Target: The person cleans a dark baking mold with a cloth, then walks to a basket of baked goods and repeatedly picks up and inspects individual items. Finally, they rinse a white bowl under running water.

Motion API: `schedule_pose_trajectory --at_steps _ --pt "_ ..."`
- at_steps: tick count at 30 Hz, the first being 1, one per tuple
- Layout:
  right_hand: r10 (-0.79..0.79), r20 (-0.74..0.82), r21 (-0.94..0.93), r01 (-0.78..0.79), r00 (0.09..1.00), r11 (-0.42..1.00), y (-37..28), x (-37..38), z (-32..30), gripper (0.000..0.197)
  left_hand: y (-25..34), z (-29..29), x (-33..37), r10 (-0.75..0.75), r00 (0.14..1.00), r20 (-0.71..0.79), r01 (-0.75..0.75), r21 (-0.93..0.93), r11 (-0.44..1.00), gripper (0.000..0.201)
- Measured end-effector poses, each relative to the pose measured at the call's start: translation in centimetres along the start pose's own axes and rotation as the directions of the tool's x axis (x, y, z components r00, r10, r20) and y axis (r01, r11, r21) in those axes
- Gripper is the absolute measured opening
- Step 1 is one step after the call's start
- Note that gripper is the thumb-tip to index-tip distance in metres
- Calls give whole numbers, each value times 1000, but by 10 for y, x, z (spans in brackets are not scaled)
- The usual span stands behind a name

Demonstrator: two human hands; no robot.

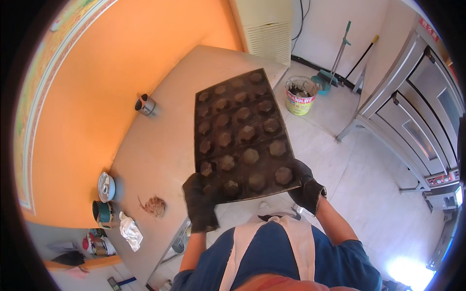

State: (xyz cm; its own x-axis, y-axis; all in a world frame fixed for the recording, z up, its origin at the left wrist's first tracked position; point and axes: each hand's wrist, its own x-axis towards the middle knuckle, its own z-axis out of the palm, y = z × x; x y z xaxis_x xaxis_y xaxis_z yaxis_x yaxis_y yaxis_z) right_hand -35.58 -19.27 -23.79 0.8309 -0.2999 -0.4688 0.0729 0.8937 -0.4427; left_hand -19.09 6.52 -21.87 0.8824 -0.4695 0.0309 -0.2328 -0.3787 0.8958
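A large dark baking mould tray (242, 131) with rows of faceted cups is held out in front of me, tilted above the table's right edge. My left hand (200, 202), in a black glove, grips its near left corner. At the near right corner my right hand (307, 188), gloved the same way, is closed on the rim. The fingers of both hands are partly hidden by the tray and the dark gloves.
On the table (160, 140) along the orange wall are a metal cup (144, 104), a bowl (106, 186), a green tin (102, 214), a crumpled white cloth (130, 231) and a brown fibrous clump (154, 206). A bucket (299, 97) and steel oven (417, 116) stand right.
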Motion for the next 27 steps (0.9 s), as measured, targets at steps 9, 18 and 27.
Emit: schedule_pose_trajectory --at_steps 9,18,27 --pt "-319 479 -871 487 818 -62 -55 -32 -31 33 -43 53 22 -460 704 541 695 -657 292 51" --pt "-587 128 -978 199 799 57 -122 -166 -87 44 -78 221 12 -367 805 466 593 -612 523 51" --pt "-601 346 -912 110 720 -394 -139 -171 -166 38 -54 279 -7 -500 538 678 814 -265 516 49"
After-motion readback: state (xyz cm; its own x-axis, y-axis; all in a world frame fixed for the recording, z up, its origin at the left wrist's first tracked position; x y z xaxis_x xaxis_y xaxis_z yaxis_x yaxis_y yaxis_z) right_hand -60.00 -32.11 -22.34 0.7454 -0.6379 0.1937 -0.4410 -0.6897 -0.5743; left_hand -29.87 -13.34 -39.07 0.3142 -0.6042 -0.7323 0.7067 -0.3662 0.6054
